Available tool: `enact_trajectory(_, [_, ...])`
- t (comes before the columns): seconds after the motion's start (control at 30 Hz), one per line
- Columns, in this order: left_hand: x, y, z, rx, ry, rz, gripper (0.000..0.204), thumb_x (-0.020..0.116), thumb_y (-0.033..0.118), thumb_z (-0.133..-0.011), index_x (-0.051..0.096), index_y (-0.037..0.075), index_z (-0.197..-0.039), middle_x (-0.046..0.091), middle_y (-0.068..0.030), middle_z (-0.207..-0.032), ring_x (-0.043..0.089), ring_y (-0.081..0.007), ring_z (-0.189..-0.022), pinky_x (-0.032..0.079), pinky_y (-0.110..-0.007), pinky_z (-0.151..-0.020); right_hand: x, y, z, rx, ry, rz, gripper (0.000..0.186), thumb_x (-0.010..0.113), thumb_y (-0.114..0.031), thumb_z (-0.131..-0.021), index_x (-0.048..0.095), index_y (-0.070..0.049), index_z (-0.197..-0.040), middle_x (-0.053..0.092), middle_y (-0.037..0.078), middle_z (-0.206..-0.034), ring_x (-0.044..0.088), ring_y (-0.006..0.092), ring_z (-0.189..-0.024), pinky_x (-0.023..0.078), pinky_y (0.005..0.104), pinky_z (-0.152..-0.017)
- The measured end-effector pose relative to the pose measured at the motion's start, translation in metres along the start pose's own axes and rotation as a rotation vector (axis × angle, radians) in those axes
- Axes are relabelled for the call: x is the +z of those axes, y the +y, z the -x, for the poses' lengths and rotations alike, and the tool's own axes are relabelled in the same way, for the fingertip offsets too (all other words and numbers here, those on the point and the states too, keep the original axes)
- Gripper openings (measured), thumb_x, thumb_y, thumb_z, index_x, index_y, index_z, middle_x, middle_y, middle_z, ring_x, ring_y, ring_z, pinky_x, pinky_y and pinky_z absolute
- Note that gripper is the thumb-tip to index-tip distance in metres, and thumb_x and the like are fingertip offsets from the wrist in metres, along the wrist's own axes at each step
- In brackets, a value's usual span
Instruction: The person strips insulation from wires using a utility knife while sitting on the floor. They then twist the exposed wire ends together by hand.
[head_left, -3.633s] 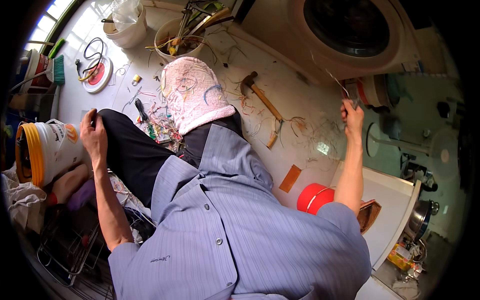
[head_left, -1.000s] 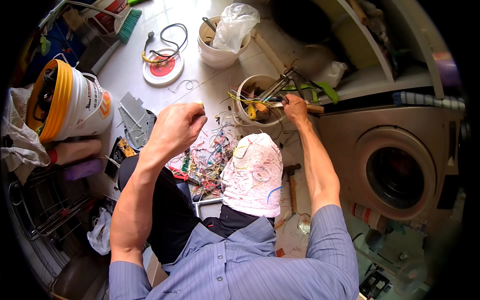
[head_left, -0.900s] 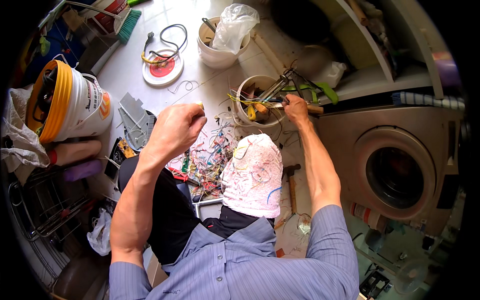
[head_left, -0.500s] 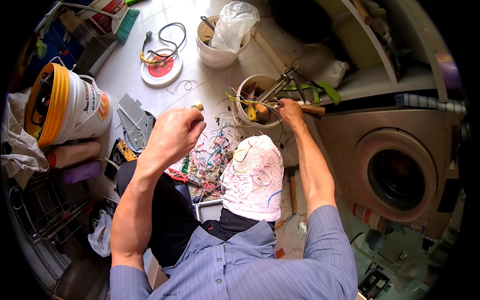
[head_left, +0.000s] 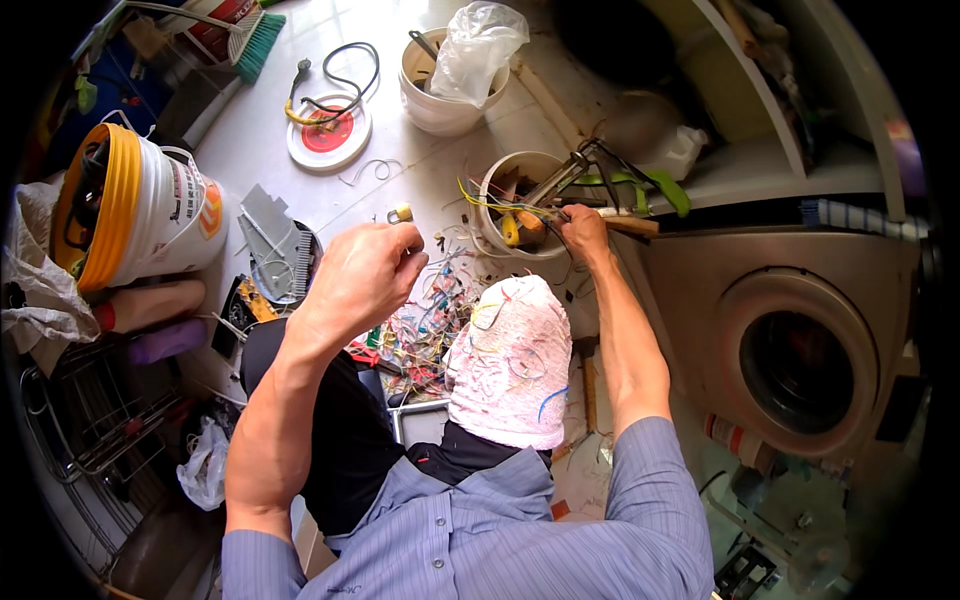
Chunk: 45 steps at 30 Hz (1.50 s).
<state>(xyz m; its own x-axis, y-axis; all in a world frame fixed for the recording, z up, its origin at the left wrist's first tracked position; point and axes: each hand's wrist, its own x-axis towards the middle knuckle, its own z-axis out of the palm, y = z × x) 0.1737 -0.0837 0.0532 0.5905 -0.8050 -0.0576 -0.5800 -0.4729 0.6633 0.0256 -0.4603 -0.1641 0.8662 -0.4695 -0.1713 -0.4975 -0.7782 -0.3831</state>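
Note:
My right hand (head_left: 584,230) is closed at the right rim of a white bucket (head_left: 488,212). Thin yellow wires (head_left: 500,203) cross over the bucket into its fingers. Tools stand in the bucket, among them an orange-and-yellow handle (head_left: 526,219). My left hand (head_left: 368,268) is held closed above the floor, left of a heap of coloured wire scraps (head_left: 425,335); anything between its fingers is hidden. Just beyond its knuckles shows a small yellowish cylinder (head_left: 400,213). A pink cloth (head_left: 512,370) with wire bits on it covers my right knee.
A washing machine (head_left: 690,290) and a low shelf (head_left: 735,195) stand to the right. Ahead are a second white bucket (head_left: 440,110) with a plastic bag and a black cable (head_left: 375,70) over a round lid (head_left: 350,150). A yellow-rimmed bucket (head_left: 165,215) leans at left.
My left hand has shifted a little to the right and stays closed. My right hand keeps its place by the bucket, and the wires there have swung slightly. The whole view has shifted a little.

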Motion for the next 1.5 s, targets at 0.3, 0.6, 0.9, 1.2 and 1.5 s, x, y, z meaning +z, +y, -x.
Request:
enact_trajectory(0.3, [0.003, 0.001, -0.001, 0.012, 0.005, 0.009, 0.015, 0.066, 0.014, -0.086, 0.068, 0.0, -0.089, 0.066, -0.0195, -0.079, 0.065, -0.037, -0.074, 0.051, -0.041, -0.068, -0.022, -0.001, 0.002, -0.045, 0.106, 0.004, 0.013, 0.064, -0.018, -0.085, 0.069, -0.006, -0.089, 0.065, 0.019, -0.079, 0.064, 0.0386, -0.077, 0.048, 0.0447, -0.067])
enact_trajectory(0.6, [0.002, 0.003, 0.0, -0.058, 0.047, 0.089, 0.015, 0.068, 0.015, -0.089, 0.069, 0.0, -0.091, 0.062, -0.0173, -0.064, 0.06, -0.0248, -0.053, 0.047, -0.035, -0.055, -0.035, -0.005, 0.007, -0.035, 0.218, -0.047, 0.013, 0.067, -0.017, -0.085, 0.069, -0.005, -0.091, 0.066, 0.019, -0.081, 0.065, 0.0383, -0.077, 0.049, 0.0438, -0.068])
enact_trajectory(0.9, [-0.013, -0.002, -0.004, -0.212, 0.458, 0.699, 0.023, 0.07, 0.02, -0.092, 0.071, -0.002, -0.086, 0.061, 0.005, -0.068, 0.049, -0.0022, -0.061, 0.039, -0.019, -0.055, -0.039, -0.008, 0.009, 0.008, 0.242, -0.073, 0.015, 0.071, -0.017, -0.083, 0.068, -0.005, -0.09, 0.067, 0.017, -0.081, 0.065, 0.0366, -0.077, 0.05, 0.0427, -0.068])
enact_trajectory(1.2, [-0.015, 0.001, -0.004, -0.24, 0.368, 0.833, 0.019, 0.068, 0.017, -0.093, 0.068, -0.001, -0.099, 0.064, 0.0025, -0.086, 0.055, -0.0042, -0.084, 0.044, -0.021, -0.079, -0.02, -0.003, 0.012, -0.109, 0.296, 0.012, 0.008, 0.066, -0.014, -0.084, 0.068, -0.009, -0.09, 0.063, 0.015, -0.089, 0.062, 0.0392, -0.084, 0.051, 0.0469, -0.073])
enact_trajectory(1.5, [-0.011, 0.004, -0.008, -0.223, 0.258, 0.607, 0.017, 0.067, 0.015, -0.093, 0.067, -0.002, -0.095, 0.061, 0.0034, -0.08, 0.053, -0.0038, -0.074, 0.044, -0.021, -0.07, 0.004, 0.01, 0.011, -0.028, 0.265, 0.004, 0.017, 0.056, -0.012, -0.082, 0.069, -0.008, -0.092, 0.063, 0.018, -0.088, 0.061, 0.0407, -0.086, 0.048, 0.0471, -0.074])
